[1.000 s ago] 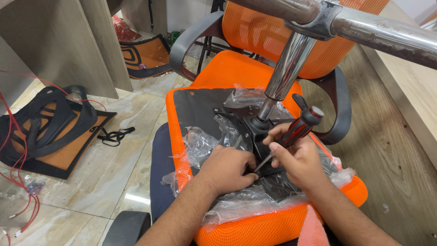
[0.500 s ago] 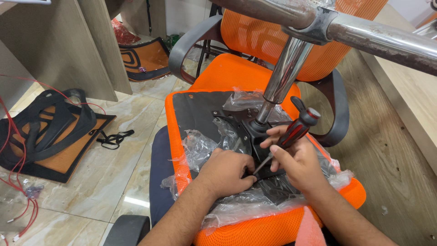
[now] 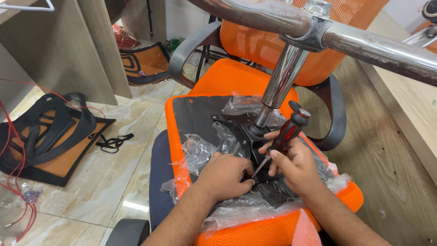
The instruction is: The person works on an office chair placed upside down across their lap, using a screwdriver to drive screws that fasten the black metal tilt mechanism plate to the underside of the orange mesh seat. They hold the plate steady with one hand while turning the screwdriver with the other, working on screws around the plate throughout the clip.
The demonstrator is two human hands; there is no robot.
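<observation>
Taking the upturned orange seat (image 3: 218,98) as the landmark: well off to its left, on the marble floor (image 3: 114,182), lies a black-and-orange chair back frame (image 3: 50,141) with red wires (image 3: 18,200) trailing beside it, and a small black strap (image 3: 114,142) sits between that frame and the seat.

On the seat's black underside, amid crumpled clear plastic wrap (image 3: 200,152), the left hand (image 3: 230,175) rests palm-down with fingers curled, pressing against the black metal mechanism plate (image 3: 236,141) near the seat's middle. Its fingertips meet the tip of the screwdriver (image 3: 282,139) — a red-and-black-handled tool slanting up to the right. Whether the tip sits in a screw cannot be told; the hands hide it.

Just right of that, the right hand (image 3: 296,166) is wrapped around the screwdriver's handle, fingers closed on it. The two hands are nearly touching, both over the plate.

Rising from the plate, the chrome gas-lift column (image 3: 280,84) slants up to the worn metal base arms (image 3: 364,43) above the seat.
</observation>
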